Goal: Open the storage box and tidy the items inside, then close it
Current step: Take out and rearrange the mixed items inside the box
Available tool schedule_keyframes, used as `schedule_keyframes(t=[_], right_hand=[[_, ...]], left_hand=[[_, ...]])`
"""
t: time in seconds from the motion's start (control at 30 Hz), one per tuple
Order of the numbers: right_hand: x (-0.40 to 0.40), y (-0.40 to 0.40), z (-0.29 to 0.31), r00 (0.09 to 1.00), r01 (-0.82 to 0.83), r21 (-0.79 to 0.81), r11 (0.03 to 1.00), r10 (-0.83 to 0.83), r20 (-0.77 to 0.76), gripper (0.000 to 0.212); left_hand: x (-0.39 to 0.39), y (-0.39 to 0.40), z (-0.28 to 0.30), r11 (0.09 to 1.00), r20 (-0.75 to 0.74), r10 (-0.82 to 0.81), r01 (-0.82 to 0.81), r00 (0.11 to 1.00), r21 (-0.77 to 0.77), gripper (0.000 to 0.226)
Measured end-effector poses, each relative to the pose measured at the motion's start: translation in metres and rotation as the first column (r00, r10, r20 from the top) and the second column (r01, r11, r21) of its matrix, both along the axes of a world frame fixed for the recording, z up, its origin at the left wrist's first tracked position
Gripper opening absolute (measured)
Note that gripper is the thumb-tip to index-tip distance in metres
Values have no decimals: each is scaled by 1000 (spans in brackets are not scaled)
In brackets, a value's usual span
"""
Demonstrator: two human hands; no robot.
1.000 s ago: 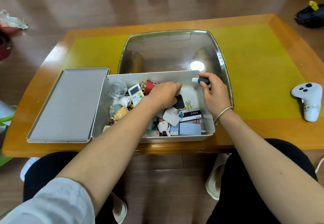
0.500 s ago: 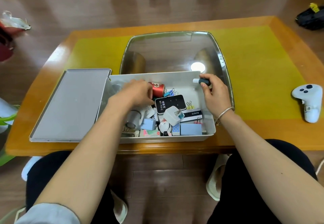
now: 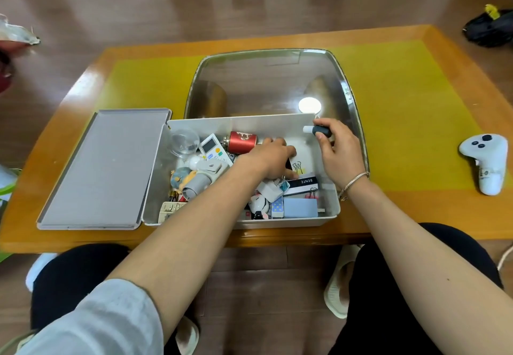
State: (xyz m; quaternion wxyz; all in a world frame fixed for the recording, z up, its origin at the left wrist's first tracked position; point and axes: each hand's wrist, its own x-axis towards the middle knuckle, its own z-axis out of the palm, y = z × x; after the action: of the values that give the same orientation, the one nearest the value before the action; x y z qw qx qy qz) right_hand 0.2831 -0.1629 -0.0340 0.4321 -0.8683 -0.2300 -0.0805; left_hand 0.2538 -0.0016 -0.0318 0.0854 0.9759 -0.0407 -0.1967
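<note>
Our right hand fingers pinch a dark small tube above the open storage box; left hand fingers curl among the items, grip unclear. Around lies the orange surface, then wooden floor.

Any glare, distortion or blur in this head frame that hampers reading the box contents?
Head view: a bright lamp reflection glares on the glass tray behind the box, not on its contents; wide-angle bowing curves the table edges; the items look fairly sharp, small labels unreadable; the left hand hides the middle.
</note>
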Motion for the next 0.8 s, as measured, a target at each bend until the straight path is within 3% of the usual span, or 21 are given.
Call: schedule_keyframes(t=[0.23,0.4,0.57,0.7,0.8], right_hand=[[1,0,0,1000,-1,-18,1000,1,-4,26],[2,1,-1,1000,0,-15,1000,0,-7,27],[0,1,0,1000,6,-15,1000,-6,-27,27],[-1,1,1,999,8,-13,1000,-9,-44,27],[-2,1,2,999,15,-4,1000,-15,-43,27]], left_hand=[[5,7,3,988,131,-73,54,989,144,58],[-14,15,5,986,240,27,14,970,-167,31],[-36,33,24,932,519,256,-66,815,-357,17],[-46,58,35,870,501,468,-277,728,-409,15],[-54,71,33,855,426,512,-398,746,-332,22]])
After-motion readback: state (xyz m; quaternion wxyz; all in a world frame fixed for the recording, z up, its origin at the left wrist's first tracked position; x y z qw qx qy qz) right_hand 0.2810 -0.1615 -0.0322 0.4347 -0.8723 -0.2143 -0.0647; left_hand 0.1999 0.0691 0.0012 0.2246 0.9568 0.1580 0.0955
